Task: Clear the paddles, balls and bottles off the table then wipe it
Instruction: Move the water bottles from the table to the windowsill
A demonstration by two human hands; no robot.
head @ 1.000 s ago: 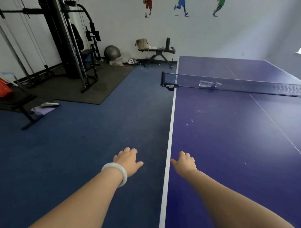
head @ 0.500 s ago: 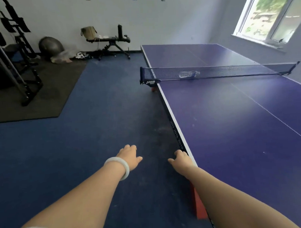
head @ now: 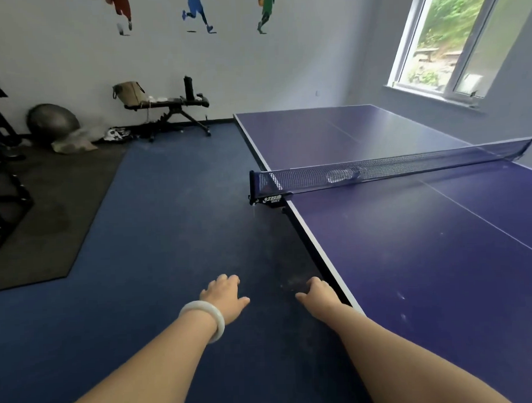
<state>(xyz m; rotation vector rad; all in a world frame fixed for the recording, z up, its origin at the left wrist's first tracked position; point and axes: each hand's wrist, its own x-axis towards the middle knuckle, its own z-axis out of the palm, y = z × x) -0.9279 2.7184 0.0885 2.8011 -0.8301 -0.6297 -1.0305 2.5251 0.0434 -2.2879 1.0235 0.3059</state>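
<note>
Head view: left hand (head: 224, 297) and right hand (head: 318, 293) hang loose, empty, table (head: 426, 256) just beside the right.

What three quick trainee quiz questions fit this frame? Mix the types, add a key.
1. True or false: the left hand rests flat on the table.
2. Multiple choice: the white bangle sits on which wrist? A) left B) right C) both
3. Fill in: a ____ spans the table across its middle.

Key:
1. False. The left hand is over the blue floor beside the table and holds nothing.
2. A.
3. net.
</note>
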